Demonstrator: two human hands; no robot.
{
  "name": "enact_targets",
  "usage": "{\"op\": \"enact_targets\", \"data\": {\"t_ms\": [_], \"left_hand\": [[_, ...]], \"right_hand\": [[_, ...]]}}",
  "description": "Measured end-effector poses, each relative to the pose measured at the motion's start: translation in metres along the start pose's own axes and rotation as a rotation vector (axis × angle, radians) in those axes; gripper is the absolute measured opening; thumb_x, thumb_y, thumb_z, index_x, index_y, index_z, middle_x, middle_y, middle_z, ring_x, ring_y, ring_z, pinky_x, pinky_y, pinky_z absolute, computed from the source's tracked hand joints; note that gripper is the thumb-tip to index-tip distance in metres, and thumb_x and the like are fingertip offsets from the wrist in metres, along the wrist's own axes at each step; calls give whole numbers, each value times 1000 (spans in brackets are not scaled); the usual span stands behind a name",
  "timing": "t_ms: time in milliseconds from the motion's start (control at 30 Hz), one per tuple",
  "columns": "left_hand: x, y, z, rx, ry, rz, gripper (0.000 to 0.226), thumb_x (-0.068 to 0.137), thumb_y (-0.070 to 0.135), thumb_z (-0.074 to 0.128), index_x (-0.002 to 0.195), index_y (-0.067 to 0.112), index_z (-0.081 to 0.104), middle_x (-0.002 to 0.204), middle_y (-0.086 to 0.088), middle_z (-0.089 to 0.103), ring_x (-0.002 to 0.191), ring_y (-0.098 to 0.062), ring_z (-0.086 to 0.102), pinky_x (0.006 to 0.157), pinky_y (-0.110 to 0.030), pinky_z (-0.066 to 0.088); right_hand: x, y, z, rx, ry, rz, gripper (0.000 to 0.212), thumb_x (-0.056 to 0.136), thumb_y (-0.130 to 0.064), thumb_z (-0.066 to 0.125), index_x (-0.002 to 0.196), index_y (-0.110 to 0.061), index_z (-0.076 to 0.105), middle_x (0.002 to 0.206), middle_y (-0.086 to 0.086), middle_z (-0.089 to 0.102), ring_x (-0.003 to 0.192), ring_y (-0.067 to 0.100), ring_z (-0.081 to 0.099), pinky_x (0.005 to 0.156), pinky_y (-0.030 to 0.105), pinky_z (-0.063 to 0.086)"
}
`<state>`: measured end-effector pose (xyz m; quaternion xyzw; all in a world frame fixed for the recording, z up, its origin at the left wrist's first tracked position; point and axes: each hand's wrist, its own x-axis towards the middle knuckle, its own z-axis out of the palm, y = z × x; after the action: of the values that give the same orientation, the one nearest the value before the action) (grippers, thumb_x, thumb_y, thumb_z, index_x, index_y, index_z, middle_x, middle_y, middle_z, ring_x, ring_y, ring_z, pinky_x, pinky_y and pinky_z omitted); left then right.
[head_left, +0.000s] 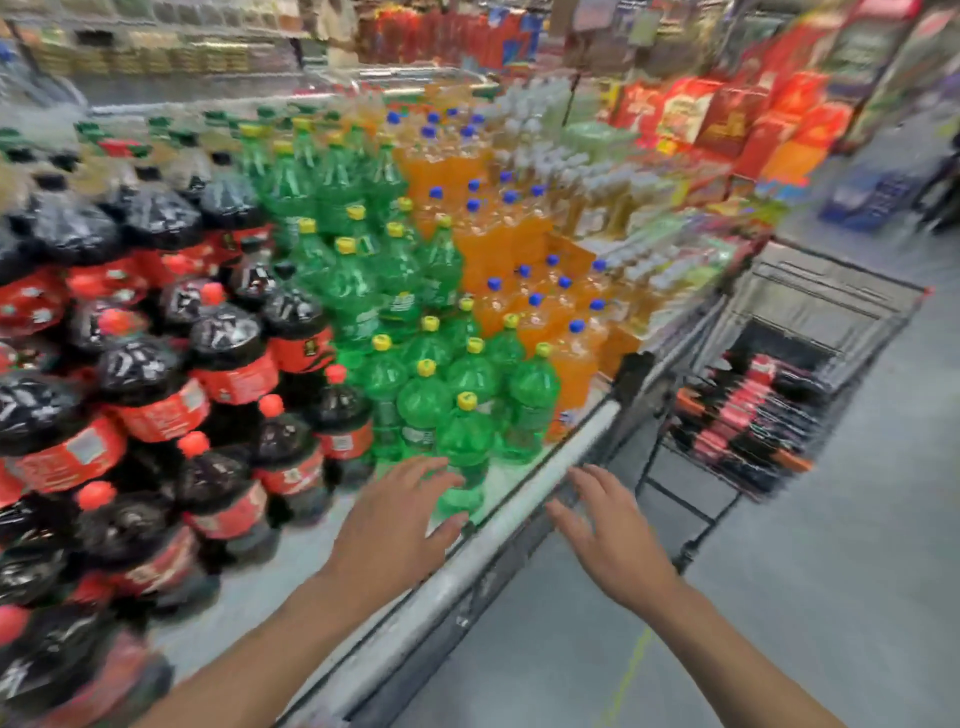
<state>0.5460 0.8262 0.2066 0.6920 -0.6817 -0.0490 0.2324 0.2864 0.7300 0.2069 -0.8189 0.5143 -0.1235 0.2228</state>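
Standing just beyond the left hand (395, 519) is the front green bottle (466, 441).

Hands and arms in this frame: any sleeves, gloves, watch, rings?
Left hand and right hand are bare: no gloves, no rings visible through the blur. Left forearm and right forearm uncovered to the frame edge; no sleeve, watch or band.

Bright light from above glints on the dark bottles (140, 364). Motion blur softens the left hand (395, 525), the right hand (613, 540) and the bowed edges.
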Motion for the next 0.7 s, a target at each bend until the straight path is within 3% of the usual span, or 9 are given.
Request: {"op": "enact_targets", "data": {"t_ms": [100, 267, 400, 533, 700], "left_hand": [[23, 49, 25, -31, -28, 10, 53, 91, 60, 47, 127, 28, 68, 139, 1, 64, 128, -24, 60, 103, -43, 53], [59, 120, 69, -79, -90, 26, 54, 96, 61, 53, 141, 31, 57, 153, 7, 50, 142, -17, 44, 114, -36, 39], [80, 169, 102, -163, -117, 42, 56, 96, 61, 55, 145, 35, 52, 156, 11, 45, 144, -13, 42, 115, -36, 38], [102, 202, 135, -235, -140, 39, 52, 99, 50, 62, 146, 36, 50, 155, 16, 42, 145, -7, 38, 116, -26, 30], [150, 221, 177, -283, -190, 26, 50, 98, 47, 64, 145, 34, 52, 149, 22, 40, 146, -7, 37, 116, -24, 27]], "right_hand": [[-15, 52, -32, 28, 62, 44, 104, 82, -91, 13, 156, -22, 38, 163, 1, 31, 152, 21, 25, 123, 41, 25], [-40, 127, -65, 61, 114, 112, 68, 101, -61, 41, 158, -25, 34, 165, -5, 28, 153, 13, 19, 122, 33, 19], [-56, 175, -79, 110, 154, 169, 75, 97, -69, 38, 158, -25, 35, 164, -6, 29, 152, 11, 20, 124, 32, 19], [-58, 216, -97, 172, 181, 246, 69, 100, -62, 44, 158, -27, 33, 165, -11, 26, 153, 7, 17, 126, 33, 19], [-39, 261, -119, 167, 212, 325, 65, 102, -56, 46, 158, -26, 32, 164, -12, 26, 152, 7, 19, 122, 28, 19]]}}
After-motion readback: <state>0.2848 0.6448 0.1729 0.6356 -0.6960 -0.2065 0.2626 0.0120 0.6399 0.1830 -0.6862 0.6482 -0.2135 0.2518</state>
